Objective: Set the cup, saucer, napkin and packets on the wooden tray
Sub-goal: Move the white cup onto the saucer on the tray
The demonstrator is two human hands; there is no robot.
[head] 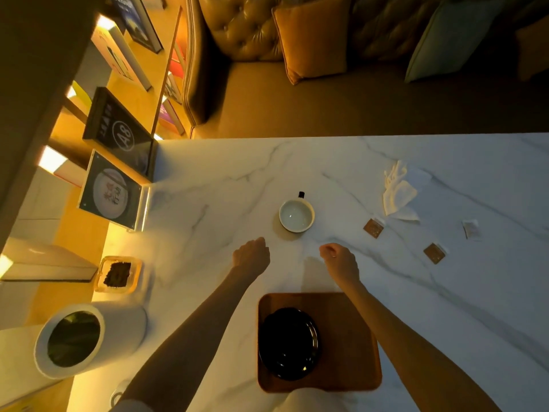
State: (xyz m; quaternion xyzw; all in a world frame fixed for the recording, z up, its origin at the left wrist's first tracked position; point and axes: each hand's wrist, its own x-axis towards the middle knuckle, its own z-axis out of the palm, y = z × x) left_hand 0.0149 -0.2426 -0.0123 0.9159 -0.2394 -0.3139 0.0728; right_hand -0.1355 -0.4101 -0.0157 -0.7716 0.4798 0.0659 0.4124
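The black saucer [286, 343] already sits on the wooden tray [350, 322] nearest me. My left hand [251, 252] and right hand [338, 258] hover just beyond it, fingers curled in, holding nothing. Left to move from the marble table [225, 185]: the white cup [296, 215] just ahead, and the crumpled napkin [396, 194] and three packets [373, 228] off to my right.

Person, forearms bare, white top.
White sleeve [130, 407] edge on the left upper arm, white top [309, 401] front low in view, thin ring [334, 256] on a finger of the right hand [340, 260].
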